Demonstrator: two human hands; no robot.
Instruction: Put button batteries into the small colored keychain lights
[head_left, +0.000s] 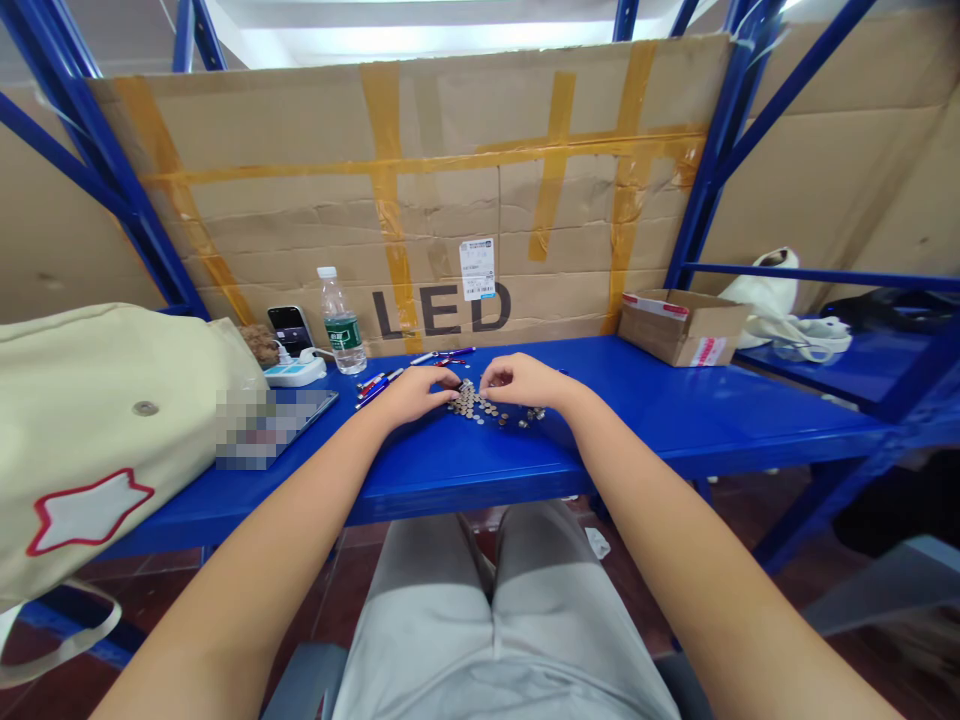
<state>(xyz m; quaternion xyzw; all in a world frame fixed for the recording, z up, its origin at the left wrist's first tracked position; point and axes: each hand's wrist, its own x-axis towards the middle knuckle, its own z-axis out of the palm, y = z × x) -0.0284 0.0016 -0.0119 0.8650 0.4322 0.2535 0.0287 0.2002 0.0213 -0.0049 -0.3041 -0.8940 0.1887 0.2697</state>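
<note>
Small round metal pieces (469, 402), coin-like in look, lie in a loose pile on the blue tabletop (465, 455). My left hand (418, 396) rests at the pile's left side, thumb and forefinger apart, with no held piece visible. From the right, my right hand (527, 382) reaches over the pile with its fingers curled and the tips drawn together. Whatever those tips may hold is too small to make out. More shiny metal pieces (534, 413) lie below the right hand, partly in its shadow. Several pens (379, 388) lie behind and left of my left hand.
A water bottle (343, 325), a white power strip (296, 371) and a phone (291, 330) stand at the back left. A cream bag (112, 400) takes up the left end, beside a flat, blurred-out item (262, 430). A small carton (679, 328) sits back right, and a cardboard sheet (300, 230) closes the rear.
</note>
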